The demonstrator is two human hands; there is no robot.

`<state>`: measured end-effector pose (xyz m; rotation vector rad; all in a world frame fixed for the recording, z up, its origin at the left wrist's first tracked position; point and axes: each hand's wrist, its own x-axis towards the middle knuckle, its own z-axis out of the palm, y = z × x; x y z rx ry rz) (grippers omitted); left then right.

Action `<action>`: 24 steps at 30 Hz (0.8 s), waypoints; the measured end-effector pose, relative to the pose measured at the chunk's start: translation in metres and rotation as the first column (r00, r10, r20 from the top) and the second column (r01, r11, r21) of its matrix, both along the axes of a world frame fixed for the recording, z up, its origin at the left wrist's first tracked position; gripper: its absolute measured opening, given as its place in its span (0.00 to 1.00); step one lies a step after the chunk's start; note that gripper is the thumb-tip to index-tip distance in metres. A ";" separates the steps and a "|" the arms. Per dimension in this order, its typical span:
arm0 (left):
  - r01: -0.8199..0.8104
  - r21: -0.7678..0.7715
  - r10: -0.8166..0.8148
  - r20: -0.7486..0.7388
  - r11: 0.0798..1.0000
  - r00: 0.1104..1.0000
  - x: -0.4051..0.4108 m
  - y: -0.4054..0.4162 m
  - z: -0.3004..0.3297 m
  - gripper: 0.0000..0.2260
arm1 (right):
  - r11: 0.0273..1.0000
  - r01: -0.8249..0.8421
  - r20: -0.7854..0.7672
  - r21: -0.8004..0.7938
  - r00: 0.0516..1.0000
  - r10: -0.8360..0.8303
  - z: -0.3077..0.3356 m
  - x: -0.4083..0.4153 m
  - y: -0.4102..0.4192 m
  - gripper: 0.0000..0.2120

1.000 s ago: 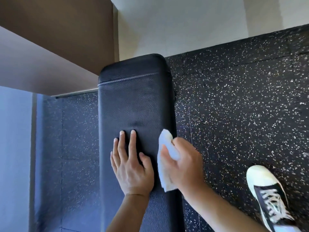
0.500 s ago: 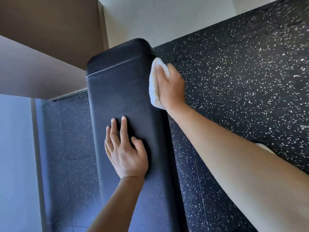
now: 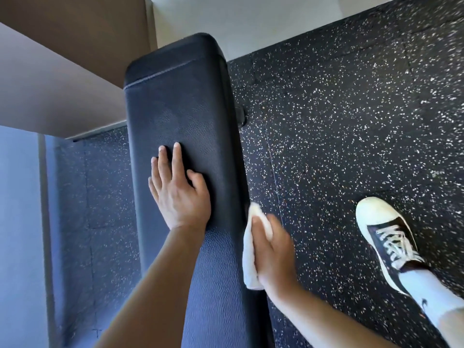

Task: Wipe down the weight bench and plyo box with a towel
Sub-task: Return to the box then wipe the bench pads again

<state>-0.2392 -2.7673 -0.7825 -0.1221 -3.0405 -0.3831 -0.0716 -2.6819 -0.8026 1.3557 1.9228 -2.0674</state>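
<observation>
Bench (image 3: 185, 116): black padded top with a pebbled grain, running away from the person toward the wall; a stitched seam crosses it near the far end.
Left hand (image 3: 179, 192): laid palm-down on the bench top, fingers straight and spread slightly, thumb out to the side; released, grasping nothing.
Right hand (image 3: 272, 249): at the bench's right side edge, fingers mostly extended over the towel and pressing it against the side of the pad; blurred, so the exact finger positions cannot be told.
Towel (image 3: 249, 262): white, bunched between the right hand and the bench's right side; one end shows above the fingertips, the other hangs below the heel of the hand.
Floor (image 3: 339, 146): black rubber flecked with white, tile seams visible, on both sides of the bench.
Shoe (image 3: 384, 237): dark canvas with a white toe cap and white laces, planted on the floor well to the right of the bench; a white sock shows above it.
Wall (image 3: 226, 18): pale, just beyond the far end of the bench.
Brown panel (image 3: 75, 26): upper left, beside the bench's far end; what it belongs to cannot be told.
</observation>
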 end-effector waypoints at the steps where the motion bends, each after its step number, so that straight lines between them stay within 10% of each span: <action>1: 0.014 0.008 -0.014 -0.002 1.000 1.000 0.001 -0.001 0.000 0.27 | 1.000 -0.006 -0.010 0.012 1.000 0.006 0.000 -0.010 0.005 0.16; 9: 0.183 0.027 -0.184 0.077 0.983 0.980 0.105 -0.049 0.007 0.27 | 0.992 0.068 -0.081 0.105 0.995 -0.060 -0.011 -0.092 0.036 0.17; 19: 0.116 -0.069 -0.106 0.127 0.991 0.986 0.265 -0.100 0.011 0.29 | 0.984 0.008 -0.007 0.177 1.000 -0.007 0.011 0.102 -0.052 0.21; 24: 0.123 -0.093 -0.114 0.096 0.988 0.989 0.261 -0.095 0.012 0.28 | 0.965 -0.015 -0.028 0.261 0.999 0.023 0.019 0.007 -0.017 0.17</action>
